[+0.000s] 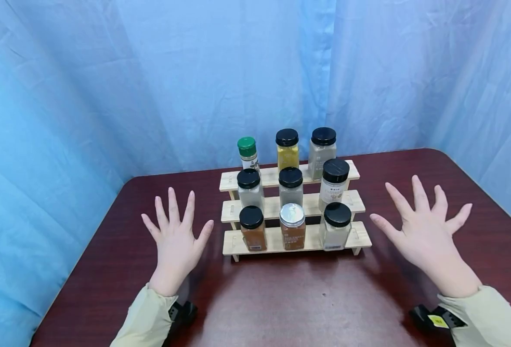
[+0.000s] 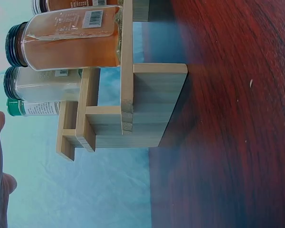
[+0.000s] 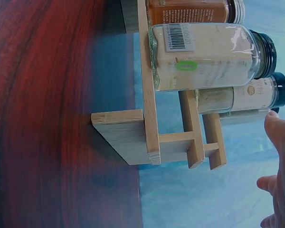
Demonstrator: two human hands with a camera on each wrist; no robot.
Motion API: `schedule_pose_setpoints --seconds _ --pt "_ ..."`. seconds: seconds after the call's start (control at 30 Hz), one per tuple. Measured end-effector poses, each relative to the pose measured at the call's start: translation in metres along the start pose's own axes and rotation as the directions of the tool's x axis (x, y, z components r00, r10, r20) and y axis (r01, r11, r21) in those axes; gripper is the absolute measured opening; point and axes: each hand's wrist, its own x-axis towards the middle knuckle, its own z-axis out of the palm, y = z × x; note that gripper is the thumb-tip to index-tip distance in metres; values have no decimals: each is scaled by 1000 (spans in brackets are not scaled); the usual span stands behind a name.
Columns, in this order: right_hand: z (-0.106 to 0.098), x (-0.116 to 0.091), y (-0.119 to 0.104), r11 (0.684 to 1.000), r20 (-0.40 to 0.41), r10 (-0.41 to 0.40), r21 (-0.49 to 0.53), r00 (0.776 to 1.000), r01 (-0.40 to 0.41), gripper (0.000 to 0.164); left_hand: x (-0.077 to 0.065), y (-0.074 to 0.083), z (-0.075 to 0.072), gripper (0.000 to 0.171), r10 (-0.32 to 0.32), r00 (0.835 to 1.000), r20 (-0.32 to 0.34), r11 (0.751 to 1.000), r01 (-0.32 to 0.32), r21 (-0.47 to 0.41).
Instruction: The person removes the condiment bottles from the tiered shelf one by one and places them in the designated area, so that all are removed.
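Observation:
A three-step wooden rack (image 1: 272,208) stands on the table, bearing several spice jars. On its bottom step are a black-capped jar of orange-brown powder (image 1: 254,237), a silver-lidded jar (image 1: 293,233) and a black-capped jar of pale powder (image 1: 335,234). The top step carries a green-capped bottle (image 1: 247,148), a jar of yellow powder (image 1: 287,154) and a jar of greyish contents (image 1: 322,155). My left hand (image 1: 175,243), fingers spread, is held left of the rack, touching nothing. To the rack's right my right hand (image 1: 426,236) is spread likewise, holding nothing.
The dark red-brown table (image 1: 307,303) has rounded far corners. Blue curtains (image 1: 220,72) hang behind it and along both sides. A black strapped device (image 1: 433,319) sits at the right wrist, another (image 1: 183,312) at the left.

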Motion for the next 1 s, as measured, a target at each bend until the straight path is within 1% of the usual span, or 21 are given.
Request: schedule_pose_setpoints --seconds 0.13,0.27,0.33,0.4,0.47,0.5,0.57,0.63,0.7,0.73,0.83,0.87,0.97,1.0 --pt "-1 1 -1 1000 -33 -23 20 999 24 73 0 0 -2 80 -1 1000 5 1000 1 -7" --pt "0 1 -4 994 -110 -66 77 992 74 68 0 1 -4 75 2 1000 5 1000 -2 -31" --pt "0 1 -5 987 -145 -86 125 986 104 63 0 1 -5 70 5 1000 -11 997 -6 -75" --pt "0 2 -7 975 -176 -99 181 979 131 58 0 1 -6 66 6 999 -36 990 -11 -143" --pt "0 2 -8 958 -197 -102 246 975 150 53 1 2 -8 60 -17 999 -32 970 8 -241" --pt "0 2 -8 946 -207 -107 281 972 164 50 2 2 -9 57 -35 999 -21 954 27 -297" --pt "1 2 -8 921 -220 -108 345 970 181 46 4 3 -11 52 -74 997 21 908 76 -411" --pt "2 2 -8 898 -223 -105 398 969 189 43 8 4 -13 48 -126 987 101 836 160 -524" --pt "2 1 -10 878 -224 -107 435 969 198 42 12 5 -12 45 -171 969 178 756 245 -607" --pt "3 1 -11 873 -223 -105 446 969 198 42 15 5 -11 45 -192 957 217 709 288 -644" --pt "4 1 -15 856 -226 -117 471 967 214 41 21 6 -4 43 -240 910 337 534 414 -737" --pt "5 1 -16 847 -231 -129 480 964 229 41 23 7 -2 43 -249 895 369 466 445 -765" --pt "8 2 -21 811 -257 -173 511 951 286 41 29 13 5 42 -260 847 464 232 522 -821" --pt "8 2 -22 799 -269 -188 517 945 306 41 30 15 8 42 -263 832 489 174 539 -824"
